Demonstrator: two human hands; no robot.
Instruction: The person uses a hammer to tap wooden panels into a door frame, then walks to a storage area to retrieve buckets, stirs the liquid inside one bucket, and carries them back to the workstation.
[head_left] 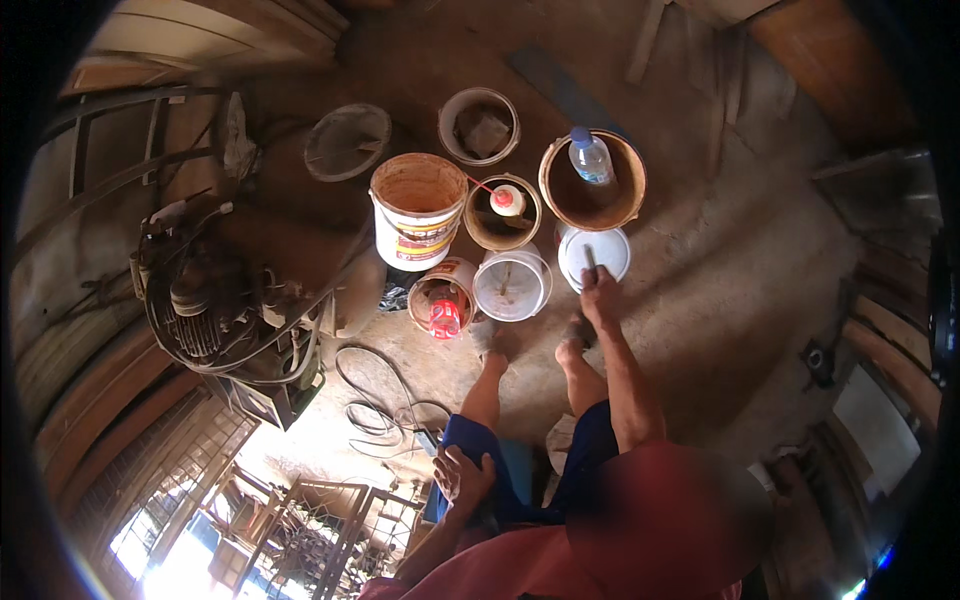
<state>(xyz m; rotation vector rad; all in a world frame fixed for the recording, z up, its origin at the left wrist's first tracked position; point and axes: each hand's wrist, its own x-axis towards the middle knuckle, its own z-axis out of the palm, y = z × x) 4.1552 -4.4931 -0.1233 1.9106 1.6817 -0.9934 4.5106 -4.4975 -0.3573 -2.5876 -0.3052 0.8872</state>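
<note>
Just in front of the seated person's feet, the right hand (600, 290) grips a dark stick (590, 260) standing in one white tub (594, 254). Around that tub stand six more buckets. The left hand (462, 472) rests open on the left knee.

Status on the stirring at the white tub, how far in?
Done: buckets and tins sit open around the feet. In hand: the right hand holds a stick in the white tub; the left hand rests on the knee. Left: cannot tell how mixed it is; the white bucket beside it has only a stick standing inside.
</note>
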